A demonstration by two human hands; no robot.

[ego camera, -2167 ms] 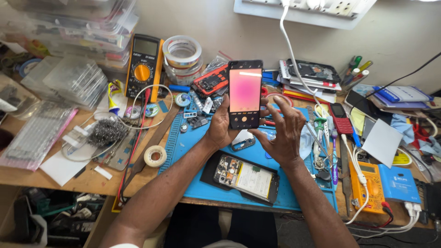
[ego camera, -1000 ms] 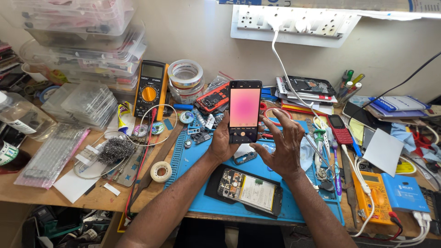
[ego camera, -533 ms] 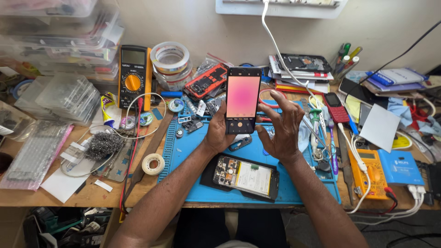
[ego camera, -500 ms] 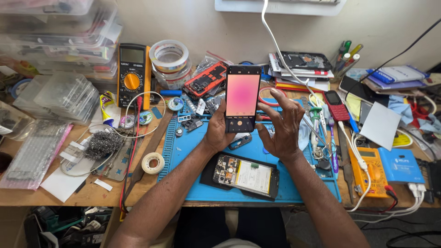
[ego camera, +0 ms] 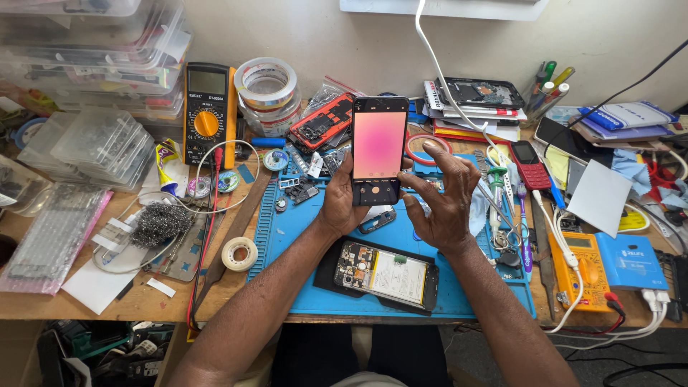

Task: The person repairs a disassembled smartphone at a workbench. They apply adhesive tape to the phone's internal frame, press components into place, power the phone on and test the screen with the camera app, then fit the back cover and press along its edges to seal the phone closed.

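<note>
- Smartphone (ego camera: pixel 379 150): held upright above the blue work mat (ego camera: pixel 287 236), lit pink screen facing the camera; its long axis runs away from the person, top edge toward the wall.
- Left hand (ego camera: pixel 342 204): closed around the phone's lower left edge from behind and below, thumb on the side; it alone carries the phone and is the nearer hand.
- Right hand (ego camera: pixel 443 197): open, fingers spread and slightly curled, just to the right of the phone's lower half; the fingertips come close to its right edge, and whether they touch cannot be told.
- Key relation: the phone lies ahead of both hands and between them, the left gripping at its base, the right beside it.
- Opened phone (ego camera: pixel 390 274): lies flat on the mat below the wrists, back cover off, battery and board exposed, long axis across the desk.
- Small frame part (ego camera: pixel 376 220): on the mat just under the held phone.
- Yellow multimeter (ego camera: pixel 208 115): lies at the mat's upper left, beside stacked tape rolls (ego camera: pixel 267 93).
- Red phone housing (ego camera: pixel 324 120): left of the phone's top.
- Small tape roll (ego camera: pixel 239 254): on the wooden desk (ego camera: pixel 143 304), left of the mat.
- Orange meter (ego camera: pixel 582 269): at the right, well apart.
</note>
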